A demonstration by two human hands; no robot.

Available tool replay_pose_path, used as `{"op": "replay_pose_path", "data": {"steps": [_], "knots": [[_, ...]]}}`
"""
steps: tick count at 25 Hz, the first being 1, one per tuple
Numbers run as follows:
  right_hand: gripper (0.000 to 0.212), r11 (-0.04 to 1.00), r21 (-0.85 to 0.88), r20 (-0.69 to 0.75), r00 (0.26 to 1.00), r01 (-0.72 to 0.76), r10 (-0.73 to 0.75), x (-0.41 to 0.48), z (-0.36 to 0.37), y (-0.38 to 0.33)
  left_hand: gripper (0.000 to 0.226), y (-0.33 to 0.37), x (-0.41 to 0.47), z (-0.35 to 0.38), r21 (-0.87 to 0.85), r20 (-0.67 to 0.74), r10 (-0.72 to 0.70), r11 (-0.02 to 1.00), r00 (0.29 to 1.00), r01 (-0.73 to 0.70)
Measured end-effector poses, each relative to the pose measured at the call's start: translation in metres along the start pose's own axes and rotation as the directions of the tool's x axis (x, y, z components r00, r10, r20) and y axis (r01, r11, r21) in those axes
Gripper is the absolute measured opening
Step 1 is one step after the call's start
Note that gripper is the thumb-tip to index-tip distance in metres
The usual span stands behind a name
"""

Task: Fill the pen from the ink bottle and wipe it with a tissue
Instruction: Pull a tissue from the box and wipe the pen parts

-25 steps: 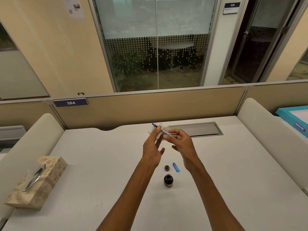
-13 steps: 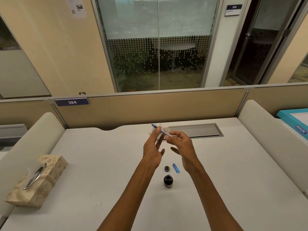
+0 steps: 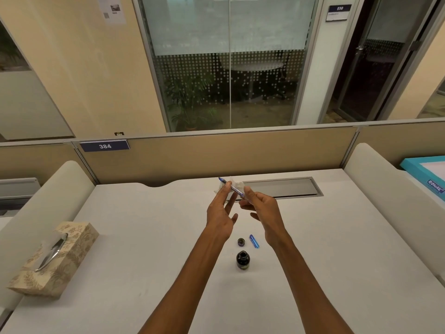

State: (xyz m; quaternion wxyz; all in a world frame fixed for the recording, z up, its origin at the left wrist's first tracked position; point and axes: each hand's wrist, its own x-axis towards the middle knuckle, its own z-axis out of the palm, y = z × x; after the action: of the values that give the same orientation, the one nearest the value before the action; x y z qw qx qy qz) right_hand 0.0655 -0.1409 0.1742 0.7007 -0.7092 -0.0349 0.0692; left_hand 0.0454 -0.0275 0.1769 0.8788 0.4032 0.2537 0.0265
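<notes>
Both my hands are raised above the white desk (image 3: 144, 237). My right hand (image 3: 262, 210) pinches the near end of a blue pen (image 3: 232, 188), which points away and to the left. My left hand (image 3: 220, 210) holds a white tissue (image 3: 234, 184) against the pen's barrel with its fingertips. On the desk below stands the open dark ink bottle (image 3: 242, 260). Its cap (image 3: 241, 242) lies just beyond it, and the blue pen cap (image 3: 254, 241) lies beside that to the right.
A patterned tissue box (image 3: 55, 259) sits at the left of the desk. A grey cable hatch (image 3: 281, 188) is set into the desk's far side. Padded dividers flank the desk, and a teal box (image 3: 426, 177) lies beyond the right one.
The hands and pen have stayed almost still. My right hand's fingers have shifted slightly along the pen.
</notes>
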Motion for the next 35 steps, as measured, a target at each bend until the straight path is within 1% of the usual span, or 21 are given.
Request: {"op": "replay_pose_path", "data": {"steps": [3,6,9,10,13,15,17,18,20,21,22,23,25,26,27,28,30,31,32,33,35], "knots": [[0.008,0.999,-0.004,-0.006,0.999,0.045,-0.045,0.003,-0.001,0.004,0.036,0.001,-0.001,0.0,-0.004,-0.002,0.002,1.0,1.0,-0.002],[0.018,0.999,-0.023,-0.028,0.999,0.042,-0.043,0.002,0.0,0.004,0.037,0.0,-0.002,0.0,-0.005,0.005,-0.004,1.0,1.0,0.004],[0.007,0.982,-0.104,-0.037,0.986,0.158,-0.162,0.004,0.0,0.012,0.036,0.001,-0.002,-0.001,-0.01,0.008,0.0,1.0,1.0,0.0],[0.005,0.979,-0.114,-0.041,0.984,0.167,-0.173,0.003,0.0,0.011,0.035,0.001,-0.002,-0.002,-0.013,0.008,-0.002,1.0,1.0,0.003],[0.019,0.975,-0.157,-0.06,0.983,0.16,-0.171,0.002,0.001,0.014,0.035,0.001,-0.002,-0.004,-0.031,0.012,-0.009,0.999,1.0,0.01],[0.023,0.947,-0.216,-0.055,0.966,0.237,-0.254,0.001,0.001,0.017,0.037,0.002,-0.003,-0.005,-0.041,0.003,-0.018,0.999,1.0,0.018],[0.013,0.911,-0.29,-0.068,0.944,0.292,-0.324,0.002,0.005,0.021,0.039,0.002,-0.004,-0.004,-0.042,-0.001,-0.021,0.999,1.0,0.021],[0.007,0.911,-0.305,-0.082,0.946,0.276,-0.314,0.002,0.006,0.02,0.039,0.002,-0.005,-0.004,-0.041,0.003,-0.021,0.999,1.0,0.021],[0.03,0.928,-0.321,-0.119,0.964,0.19,-0.239,0.002,0.008,0.018,0.038,0.002,-0.005,-0.004,-0.04,0.005,-0.021,0.999,1.0,0.022],[0.033,0.928,-0.331,-0.12,0.967,0.173,-0.223,0.003,0.007,0.018,0.037,0.003,-0.004,-0.004,-0.041,0.004,-0.02,0.999,1.0,0.02],[0.028,0.914,-0.347,-0.106,0.96,0.21,-0.261,0.003,0.006,0.018,0.037,0.003,-0.003,-0.004,-0.045,0.005,-0.019,0.999,1.0,0.02],[0.025,0.874,-0.394,-0.083,0.937,0.283,-0.34,0.001,0.006,0.019,0.038,0.004,-0.003,-0.004,-0.052,0.003,-0.02,0.998,1.0,0.02],[0.025,0.739,-0.516,-0.027,0.854,0.433,-0.519,0.001,0.007,0.021,0.037,0.003,-0.003,-0.004,-0.059,0.004,-0.025,0.998,1.0,0.025],[0.02,0.683,-0.557,-0.027,0.812,0.472,-0.583,0.002,0.009,0.022,0.036,0.002,-0.004,-0.003,-0.054,0.012,-0.026,0.998,1.0,0.027],[0.014,0.666,-0.579,-0.04,0.8,0.47,-0.599,0.002,0.01,0.022,0.034,0.001,-0.004,-0.002,-0.046,0.019,-0.026,0.999,0.999,0.027],[0.014,0.68,-0.576,-0.062,0.804,0.455,-0.591,0.003,0.012,0.024,0.032,0.001,-0.005,-0.001,-0.035,0.024,-0.023,0.999,0.999,0.024],[0.033,0.817,-0.495,-0.102,0.913,0.297,-0.394,0.004,0.015,0.024,0.029,0.001,-0.005,-0.001,-0.012,0.02,-0.018,1.0,1.0,0.018],[0.038,0.868,-0.453,-0.113,0.953,0.203,-0.282,0.004,0.015,0.023,0.029,0.0,-0.005,-0.001,-0.004,0.013,-0.017,1.0,1.0,0.017],[0.038,0.885,-0.433,-0.114,0.964,0.17,-0.241,0.005,0.013,0.024,0.03,0.0,-0.004,-0.002,-0.004,0.007,-0.016,1.0,1.0,0.016],[0.034,0.874,-0.445,-0.108,0.958,0.193,-0.266,0.005,0.012,0.024,0.032,0.0,-0.003,-0.003,-0.011,0.002,-0.017,1.0,1.0,0.017],[0.029,0.798,-0.504,-0.064,0.907,0.33,-0.415,0.004,0.012,0.024,0.037,0.0,-0.002,-0.004,-0.018,-0.015,-0.021,1.0,1.0,0.021]]}}
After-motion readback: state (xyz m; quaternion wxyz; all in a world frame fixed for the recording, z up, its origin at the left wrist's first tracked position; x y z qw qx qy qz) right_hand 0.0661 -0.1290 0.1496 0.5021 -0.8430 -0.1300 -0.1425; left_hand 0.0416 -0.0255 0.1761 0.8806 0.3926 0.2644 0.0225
